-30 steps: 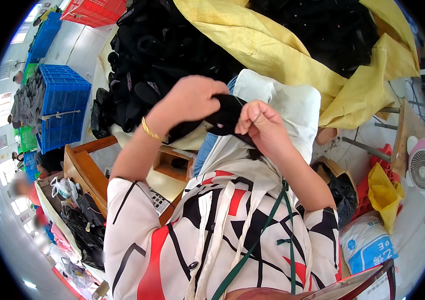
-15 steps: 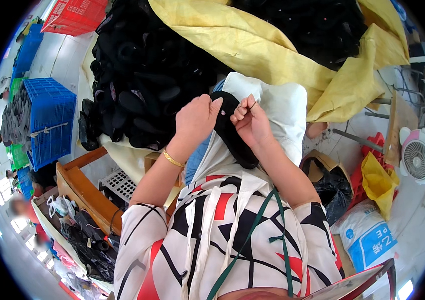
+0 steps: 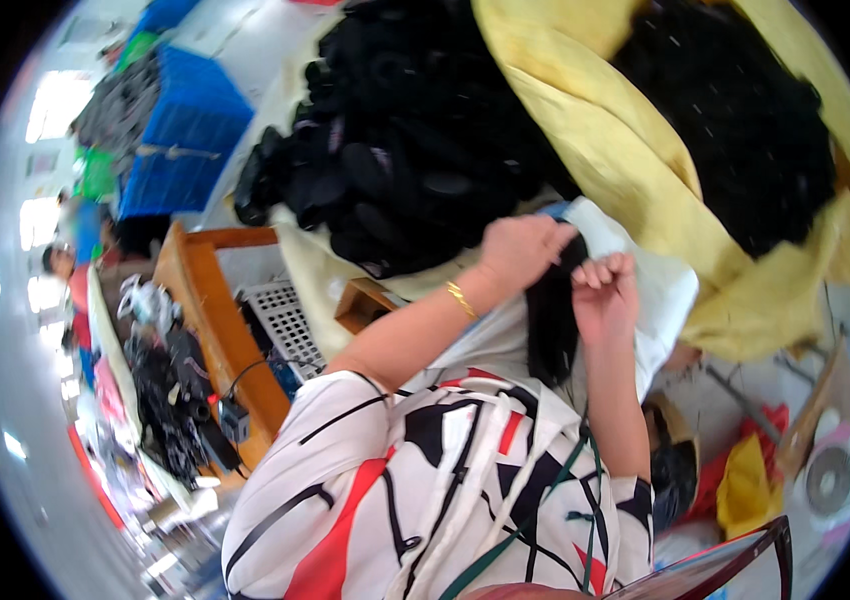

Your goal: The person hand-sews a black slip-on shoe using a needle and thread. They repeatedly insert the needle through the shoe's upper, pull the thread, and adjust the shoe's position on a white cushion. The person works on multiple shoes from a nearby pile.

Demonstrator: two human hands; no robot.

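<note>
Over my lap, on a white cloth (image 3: 667,298), lies a long black soft piece (image 3: 551,335) shaped like a slipper; its exact kind is not clear. My left hand (image 3: 525,252), a gold bracelet at its wrist, is closed at the upper end of the piece, thumb and fingers pinched on its edge. Beside the piece's right edge, my right hand (image 3: 605,295) has its fingers curled in; whatever they hold is too small to make out. A large heap of similar black pieces (image 3: 415,150) sits just beyond my left hand.
A second black heap (image 3: 730,120) lies far right on yellow sheeting (image 3: 610,120). Left are a wooden stool-like frame (image 3: 210,330), a white perforated basket (image 3: 285,318) and a blue crate (image 3: 185,135). A fan (image 3: 830,478) and a yellow bag (image 3: 745,490) are at right. People are at far left.
The whole view has swung, so everything sits turned and further right in the picture. Both hands stay close together at the black piece's upper end.
</note>
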